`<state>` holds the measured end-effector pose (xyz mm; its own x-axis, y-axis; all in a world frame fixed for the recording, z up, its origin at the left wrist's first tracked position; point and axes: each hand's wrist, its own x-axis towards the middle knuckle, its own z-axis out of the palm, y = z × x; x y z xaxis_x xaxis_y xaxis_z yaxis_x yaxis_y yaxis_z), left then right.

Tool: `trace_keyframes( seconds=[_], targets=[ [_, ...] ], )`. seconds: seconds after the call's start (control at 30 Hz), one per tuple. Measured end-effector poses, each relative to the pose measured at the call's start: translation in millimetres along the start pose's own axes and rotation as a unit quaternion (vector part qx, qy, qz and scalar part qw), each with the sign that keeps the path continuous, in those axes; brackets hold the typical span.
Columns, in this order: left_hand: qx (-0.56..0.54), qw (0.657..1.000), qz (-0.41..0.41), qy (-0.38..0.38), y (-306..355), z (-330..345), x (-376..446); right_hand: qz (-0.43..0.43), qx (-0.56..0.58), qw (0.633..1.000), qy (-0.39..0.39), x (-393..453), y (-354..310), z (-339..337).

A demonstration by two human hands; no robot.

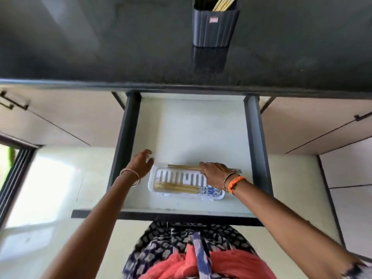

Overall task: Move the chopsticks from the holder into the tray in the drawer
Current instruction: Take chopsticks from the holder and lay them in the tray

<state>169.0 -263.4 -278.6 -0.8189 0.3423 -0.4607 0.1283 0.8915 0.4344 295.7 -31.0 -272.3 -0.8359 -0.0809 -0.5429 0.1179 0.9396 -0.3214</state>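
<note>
Chopsticks going into the drawer tray

The right hand (216,174) pinched chopsticks (184,167) over the tray (159,193), its fingertips hidden; the left hand (142,161) hovered spread; the holder (215,27) was cut off.

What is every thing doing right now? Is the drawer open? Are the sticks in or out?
Drawer: pulled open.
Tray: lying flat in the drawer, partly filled.
Chopsticks in tray: lying flat along the near side.
Chopsticks at far edge: held by the right hand.
Left hand: open, empty, beside the tray.
Holder: upright on the counter.
Chopsticks in holder: still standing inside.
</note>
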Motion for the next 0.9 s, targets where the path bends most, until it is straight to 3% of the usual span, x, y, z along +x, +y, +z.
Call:
trace_keyframes(
  seconds=[0.13,0.27,0.47,0.57,0.77,0.9],
  targets=[
    [-0.076,0.991,-0.095,-0.056,7,26,2,-0.048,-0.017,0.998,-0.021,16,-28,16],
    [-0.088,0.986,-0.139,0.002,7,39,1,-0.053,-0.103,0.993,-0.032,26,-42,40],
    [-0.071,0.988,-0.14,-0.018,3,37,0,0.004,-0.109,0.994,-0.017,32,-39,58],
    [-0.056,0.989,-0.133,-0.02,5,38,0,-0.021,-0.124,0.992,0.006,32,-36,63],
    [-0.04,0.991,-0.125,-0.034,6,38,3,-0.072,-0.176,0.981,-0.024,22,-27,49],
    [-0.049,0.991,-0.12,-0.028,23,22,9,-0.11,-0.107,0.985,0.075,11,-27,-2]
  ],
)
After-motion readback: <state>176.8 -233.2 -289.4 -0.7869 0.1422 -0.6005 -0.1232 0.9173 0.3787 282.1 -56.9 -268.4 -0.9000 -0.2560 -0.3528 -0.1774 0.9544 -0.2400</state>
